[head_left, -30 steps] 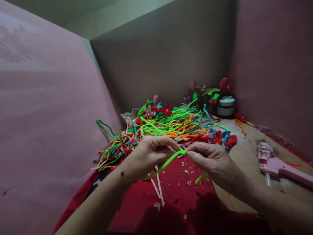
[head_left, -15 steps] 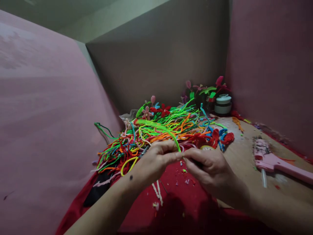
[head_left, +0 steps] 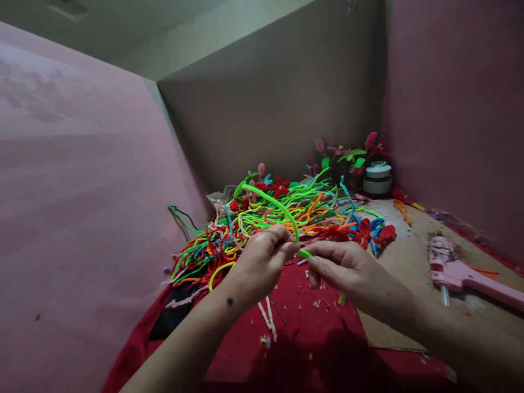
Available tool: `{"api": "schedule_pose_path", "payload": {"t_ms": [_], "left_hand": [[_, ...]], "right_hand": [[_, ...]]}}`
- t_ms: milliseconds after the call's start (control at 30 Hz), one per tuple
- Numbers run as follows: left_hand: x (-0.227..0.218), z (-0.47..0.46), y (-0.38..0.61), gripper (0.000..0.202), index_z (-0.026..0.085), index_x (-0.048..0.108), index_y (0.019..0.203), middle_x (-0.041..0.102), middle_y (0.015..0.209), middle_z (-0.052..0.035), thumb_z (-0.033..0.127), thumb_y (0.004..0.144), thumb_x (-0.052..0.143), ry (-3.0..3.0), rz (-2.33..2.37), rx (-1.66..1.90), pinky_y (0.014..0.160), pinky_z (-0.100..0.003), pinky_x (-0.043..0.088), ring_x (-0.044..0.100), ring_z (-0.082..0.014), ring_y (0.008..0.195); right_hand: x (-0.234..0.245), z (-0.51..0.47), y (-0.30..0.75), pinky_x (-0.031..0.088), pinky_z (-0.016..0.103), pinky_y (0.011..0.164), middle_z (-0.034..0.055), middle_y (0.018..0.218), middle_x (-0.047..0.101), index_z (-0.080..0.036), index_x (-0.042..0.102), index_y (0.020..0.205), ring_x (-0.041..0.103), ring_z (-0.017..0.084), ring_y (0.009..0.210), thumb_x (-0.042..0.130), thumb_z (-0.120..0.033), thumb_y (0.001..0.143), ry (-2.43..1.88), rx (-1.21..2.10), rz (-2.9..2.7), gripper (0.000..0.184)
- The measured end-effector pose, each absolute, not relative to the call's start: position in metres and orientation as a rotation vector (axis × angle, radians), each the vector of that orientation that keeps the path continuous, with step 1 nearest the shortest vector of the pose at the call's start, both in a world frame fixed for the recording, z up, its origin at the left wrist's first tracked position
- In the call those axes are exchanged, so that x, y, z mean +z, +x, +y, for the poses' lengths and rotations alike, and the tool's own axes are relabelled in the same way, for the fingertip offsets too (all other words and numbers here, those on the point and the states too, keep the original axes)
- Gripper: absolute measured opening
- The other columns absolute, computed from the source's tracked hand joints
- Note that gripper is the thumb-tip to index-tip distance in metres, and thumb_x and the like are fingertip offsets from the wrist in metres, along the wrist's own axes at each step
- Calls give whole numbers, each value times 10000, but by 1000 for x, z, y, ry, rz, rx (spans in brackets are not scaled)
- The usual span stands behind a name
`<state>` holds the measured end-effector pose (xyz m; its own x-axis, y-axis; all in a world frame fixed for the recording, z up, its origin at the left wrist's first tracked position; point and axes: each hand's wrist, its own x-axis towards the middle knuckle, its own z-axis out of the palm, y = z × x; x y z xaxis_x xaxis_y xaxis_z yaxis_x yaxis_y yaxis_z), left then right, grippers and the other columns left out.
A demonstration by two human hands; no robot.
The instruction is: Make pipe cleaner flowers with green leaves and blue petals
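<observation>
Left hand (head_left: pixel 262 259) and right hand (head_left: pixel 347 267) pinching a bright green pipe cleaner (head_left: pixel 275 205) that arches up and away, above a red cloth (head_left: pixel 295 333), heap of coloured pipe cleaners (head_left: pixel 282 218) just beyond, pink glue gun (head_left: pixel 462 270) on the wooden desk (head_left: pixel 405 256) to the right, lidded jar (head_left: pixel 377 178) beside pipe-cleaner flowers (head_left: pixel 347 153) in the far corner

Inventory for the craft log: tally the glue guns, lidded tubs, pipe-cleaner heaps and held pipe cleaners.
pink glue gun: 1
lidded tub: 1
pipe-cleaner heap: 1
green pipe cleaner, pinched by left hand and right hand: 1
total: 4
</observation>
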<state>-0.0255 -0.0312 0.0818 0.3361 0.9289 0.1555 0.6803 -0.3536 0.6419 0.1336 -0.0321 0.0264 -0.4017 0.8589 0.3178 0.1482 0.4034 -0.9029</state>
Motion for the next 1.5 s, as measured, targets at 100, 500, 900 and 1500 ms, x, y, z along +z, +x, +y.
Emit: {"api": "schedule_pose_path", "payload": {"t_ms": [100,500,900,1500], "left_hand": [[80,-27,-27,136,150,502,688,449,627,31,202,807,462,2133,1385,645,576,-225,321,391,-88,596],[79,-1,-46,238,164,406,558,321,550,51,242,768,484,2325,1249,268,501,-219,236,287,-80,530],[60,23,-49,247,156,465,568,393,540,40,301,762,515,2321,1051,197,492,-223,253,327,-80,517],[38,25,-64,281,143,455,546,379,553,46,309,762,527,2329,1007,226,486,-203,250,327,-72,528]], "right_hand": [[26,-29,136,251,188,387,-43,480,427,-137,594,619,330,55,411,451,-260,837,-927,1204,-1779,289],[20,-18,146,209,177,327,-13,476,561,-146,575,586,288,31,315,525,-309,790,-1083,1628,-1841,266],[-15,-41,164,238,199,348,-57,415,411,-195,624,725,315,66,351,532,-429,783,-1132,1660,-1678,258],[-16,-8,112,168,178,346,-44,374,508,-143,595,695,288,39,308,518,-313,787,-1168,1732,-1745,209]]}}
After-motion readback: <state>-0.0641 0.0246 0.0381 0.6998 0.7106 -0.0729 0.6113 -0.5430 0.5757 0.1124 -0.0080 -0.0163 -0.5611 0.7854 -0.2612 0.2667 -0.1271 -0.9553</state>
